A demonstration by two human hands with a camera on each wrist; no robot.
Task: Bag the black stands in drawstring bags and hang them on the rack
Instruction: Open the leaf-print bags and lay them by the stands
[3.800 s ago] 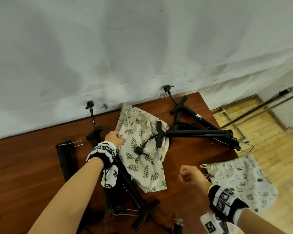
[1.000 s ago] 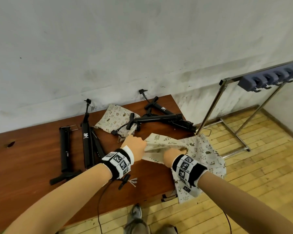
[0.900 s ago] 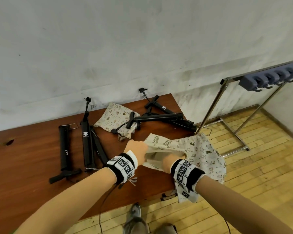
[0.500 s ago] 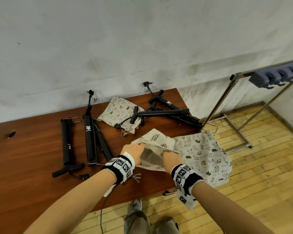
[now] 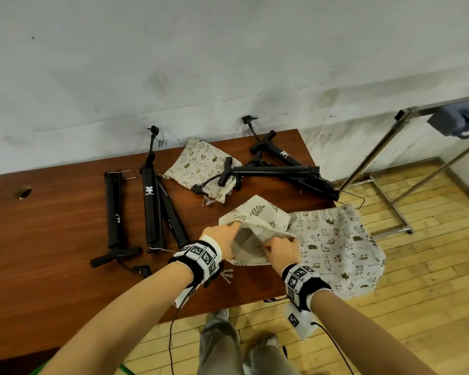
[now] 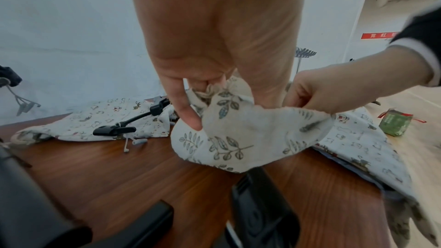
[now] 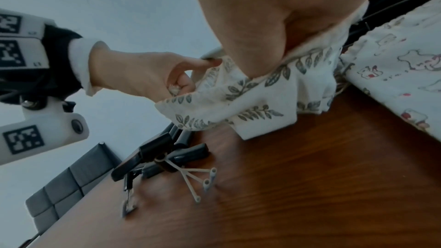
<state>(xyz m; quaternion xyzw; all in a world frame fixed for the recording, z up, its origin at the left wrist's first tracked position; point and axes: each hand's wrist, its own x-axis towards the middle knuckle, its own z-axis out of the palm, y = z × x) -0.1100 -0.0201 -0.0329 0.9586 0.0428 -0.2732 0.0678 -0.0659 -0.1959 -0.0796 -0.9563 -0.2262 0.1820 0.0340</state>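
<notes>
A cream leaf-print drawstring bag lies near the table's front edge with its mouth pulled open. My left hand pinches the left side of the rim. My right hand pinches the right side. Several folded black stands lie on the table: two parallel ones at the left, and crossed ones at the back right. The metal rack stands right of the table.
A cat-print bag hangs over the table's right front corner. Another printed bag lies at the back under a stand's end. Grey hooks sit on the rack bar. A green box is on the wooden floor.
The leaf-print bag came from the middle of the table to the front edge, and both hands have spread its mouth wider open. The view has tilted down a little.
</notes>
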